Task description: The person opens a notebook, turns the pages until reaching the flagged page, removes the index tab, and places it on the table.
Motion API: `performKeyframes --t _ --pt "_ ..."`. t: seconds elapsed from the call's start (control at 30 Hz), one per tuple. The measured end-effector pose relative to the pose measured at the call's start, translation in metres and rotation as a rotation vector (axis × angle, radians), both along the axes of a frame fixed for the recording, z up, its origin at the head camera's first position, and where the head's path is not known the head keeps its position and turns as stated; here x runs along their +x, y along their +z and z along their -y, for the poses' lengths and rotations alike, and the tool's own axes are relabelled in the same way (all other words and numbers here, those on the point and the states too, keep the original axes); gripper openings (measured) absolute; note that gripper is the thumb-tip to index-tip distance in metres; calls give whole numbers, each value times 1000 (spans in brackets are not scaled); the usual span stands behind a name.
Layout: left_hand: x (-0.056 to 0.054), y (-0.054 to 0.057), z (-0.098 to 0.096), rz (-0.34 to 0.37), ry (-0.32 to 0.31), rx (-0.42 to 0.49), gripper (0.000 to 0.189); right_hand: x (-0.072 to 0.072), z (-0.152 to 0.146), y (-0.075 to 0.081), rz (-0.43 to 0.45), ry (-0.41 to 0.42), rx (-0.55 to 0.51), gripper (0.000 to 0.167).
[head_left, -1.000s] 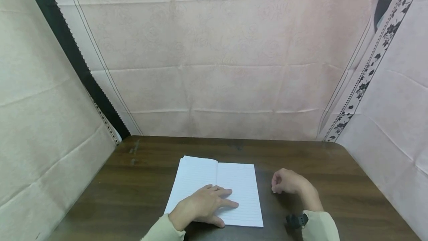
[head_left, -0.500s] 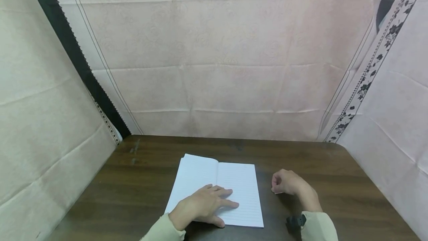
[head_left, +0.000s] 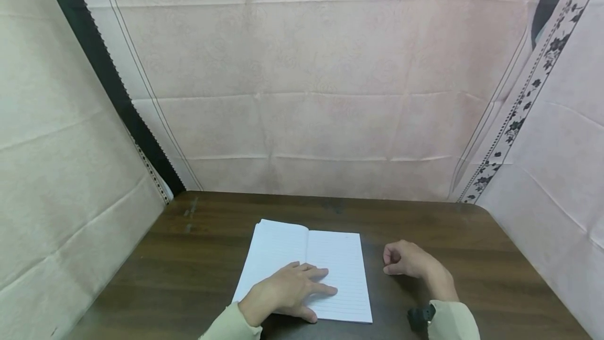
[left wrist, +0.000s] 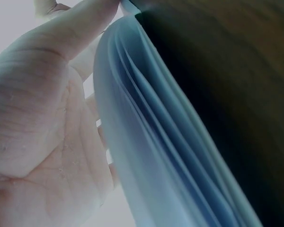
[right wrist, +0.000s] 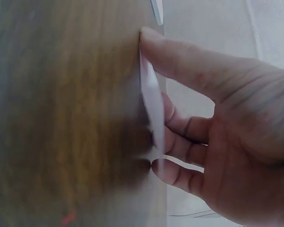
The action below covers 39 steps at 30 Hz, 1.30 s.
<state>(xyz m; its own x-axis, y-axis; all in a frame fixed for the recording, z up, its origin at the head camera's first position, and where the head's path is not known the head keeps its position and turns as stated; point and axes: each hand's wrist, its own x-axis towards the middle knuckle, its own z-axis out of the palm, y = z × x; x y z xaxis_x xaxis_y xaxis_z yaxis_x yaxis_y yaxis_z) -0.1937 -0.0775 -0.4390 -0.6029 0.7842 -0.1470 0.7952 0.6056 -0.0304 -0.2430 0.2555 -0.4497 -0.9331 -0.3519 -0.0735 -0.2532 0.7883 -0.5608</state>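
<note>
An open lined notebook [head_left: 337, 256] lies on the brown table. My left hand [head_left: 288, 290] rests on its lower part with fingers spread, mostly across the fold and the right page. In the left wrist view the notebook's layered pages [left wrist: 146, 142] curve up beside the palm. To the right of the notebook, my right hand [head_left: 410, 261] is low at the table with its fingers curled. The right wrist view shows a small thin whitish piece [right wrist: 153, 97] between the thumb and the fingers, at the table surface; its exact kind cannot be made out.
The wooden table [head_left: 189, 272] extends around the notebook on all sides. Pale cloth hangings [head_left: 302, 77] enclose it at the back, left and right. A dark watch-like band [head_left: 420, 316] is at the right wrist, by the sleeve.
My left hand stays in place on the notebook. The right thumb and fingers shift very slightly at the same spot; the whole head view drifts a little.
</note>
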Motion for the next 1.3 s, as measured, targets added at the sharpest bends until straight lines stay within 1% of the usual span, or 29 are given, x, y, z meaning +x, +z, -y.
performKeyframes --t 0.1,0.27,0.37,0.43,0.5,0.57,0.67,0.8,1.03,1.17,1.3 --pt "0 0 0 -4 -7 6 64 -1 -3 -2 -13 -11 8 23" --pt "-2 -2 0 6 -8 13 64 -2 -4 -2 -24 -104 93 31" --pt "-2 -3 0 17 -3 11 64 -2 -4 -1 -44 -142 151 40" --pt "-2 -3 0 17 -1 11 64 -2 -4 -1 -56 -163 171 46" --pt "-2 -2 0 18 -2 11 64 -1 -5 -2 -55 -182 172 54" --pt "-2 -1 0 17 -4 12 64 0 -7 -3 -28 -203 149 59" --pt "-1 -1 1 21 -8 14 64 1 -10 -5 10 -206 132 66" --pt "-2 -1 0 20 -12 10 64 2 -10 -4 19 -201 144 67" --pt "-3 1 -1 15 -6 0 64 0 -10 0 -7 -229 202 57" --pt "-3 1 -1 16 -1 -1 64 -1 -10 -1 -11 -252 206 51" --pt "-2 0 0 31 1 7 64 0 -11 -2 -2 -247 212 50"
